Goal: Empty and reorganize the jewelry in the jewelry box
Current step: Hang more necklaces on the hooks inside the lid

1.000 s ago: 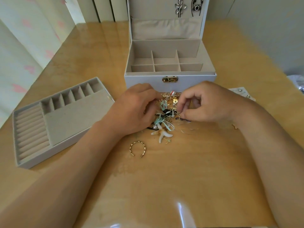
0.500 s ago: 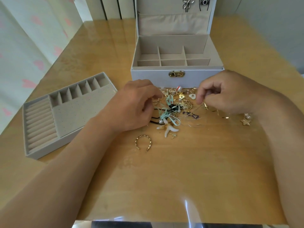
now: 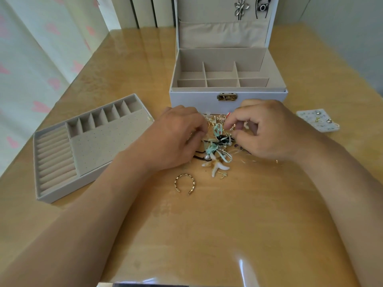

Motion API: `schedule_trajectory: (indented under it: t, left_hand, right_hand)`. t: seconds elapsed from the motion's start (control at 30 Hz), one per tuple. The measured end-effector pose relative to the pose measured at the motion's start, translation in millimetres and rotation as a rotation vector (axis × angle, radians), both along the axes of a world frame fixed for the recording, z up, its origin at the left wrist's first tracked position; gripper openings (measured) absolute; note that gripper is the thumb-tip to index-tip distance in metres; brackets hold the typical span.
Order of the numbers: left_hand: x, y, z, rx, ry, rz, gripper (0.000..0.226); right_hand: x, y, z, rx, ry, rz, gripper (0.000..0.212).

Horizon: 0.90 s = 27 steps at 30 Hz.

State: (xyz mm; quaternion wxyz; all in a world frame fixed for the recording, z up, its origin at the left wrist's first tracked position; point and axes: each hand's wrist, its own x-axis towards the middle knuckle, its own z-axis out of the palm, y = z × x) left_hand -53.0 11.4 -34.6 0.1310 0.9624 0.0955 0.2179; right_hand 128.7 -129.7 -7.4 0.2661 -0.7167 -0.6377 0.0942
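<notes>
The white jewelry box [image 3: 192, 99] stands open at the table's far middle, its beige compartments bare. In front of it lies a tangled jewelry pile [image 3: 219, 146]: mint ribbons, pearls, gold pieces, a white starfish charm [image 3: 216, 165]. My left hand [image 3: 176, 137] rests at the pile's left edge with curled fingers; what its fingertips hold is hidden. My right hand [image 3: 267, 131] sits over the pile's right side, thumb and forefinger pinching a small piece at the top. A gold open bangle [image 3: 185, 183] lies alone nearer to me.
The removed grey tray [image 3: 62, 189] with ring rolls and small slots lies at the left. A white earring card [image 3: 318, 119] sits to the right of the box. Two pendants [image 3: 240, 6] hang inside the lid. Curtains border the table's left edge.
My right hand has come back left from the table's right side onto the pile and pinches into it. The left hand has stayed at the pile's left edge.
</notes>
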Motion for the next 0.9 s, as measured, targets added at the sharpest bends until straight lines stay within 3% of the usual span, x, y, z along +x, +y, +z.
schedule_trajectory:
  t: [0.23, 0.4, 0.73, 0.9]
  left_hand:
    - [-0.1, -4.7, 4.1, -0.146, -0.116, 0.02, 0.01]
    - [-0.5, -5.6, 4.3, -0.188, -0.148, 0.045, 0.009]
    - [-0.6, -2.8, 2.6, -0.195, -0.163, 0.098, 0.011]
    - [-0.4, -3.6, 2.7, -0.225, -0.196, 0.129, 0.014]
  right_hand:
    - [-11.5, 4.3, -3.8, -0.127, -0.103, 0.019, 0.027]
    - [-14.9, 7.5, -7.2, -0.107, -0.145, 0.026, 0.006]
    - [-1.7, 3.5, -2.3, 0.019, 0.31, 0.029, 0.01]
    - [2.0, 6.6, -2.9, 0.099, 0.436, -0.042, 0.006]
